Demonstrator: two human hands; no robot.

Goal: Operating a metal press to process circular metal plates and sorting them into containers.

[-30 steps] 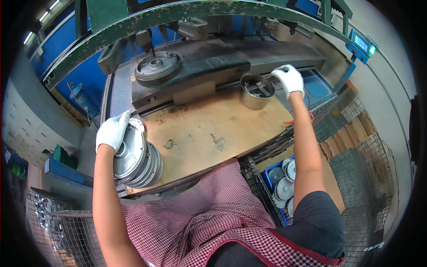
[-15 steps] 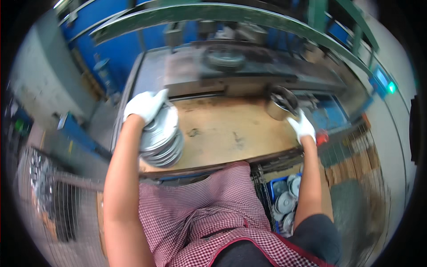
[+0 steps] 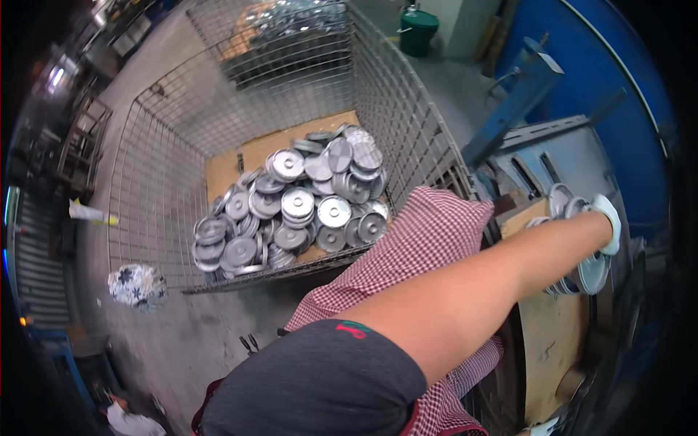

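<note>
My left hand (image 3: 608, 224), in a white glove, is against a stack of round grey metal discs (image 3: 593, 273) on the wooden-topped workbench (image 3: 547, 356) at the right. My forearm covers part of the stack, and the fingers are hidden behind the hand and the discs. At the lower right edge, only a sliver of my gloved right hand (image 3: 544, 428) shows, close to a metal pot (image 3: 573, 384); its fingers cannot be made out. A large heap of similar metal discs (image 3: 297, 203) lies in a wire mesh cage (image 3: 156, 189) to the left of the bench.
The cage's mesh wall (image 3: 414, 94) rises near the bench. A blue metal post (image 3: 518, 98) stands at its far end. A dark green bucket (image 3: 418, 33) is on the floor behind. At the left is a flower-patterned round thing (image 3: 138, 285), perhaps a covered head.
My view has swung to the left, bringing the wire cage and its discs into sight. The bench has shifted to the right side. My left hand remains at the disc stack.
</note>
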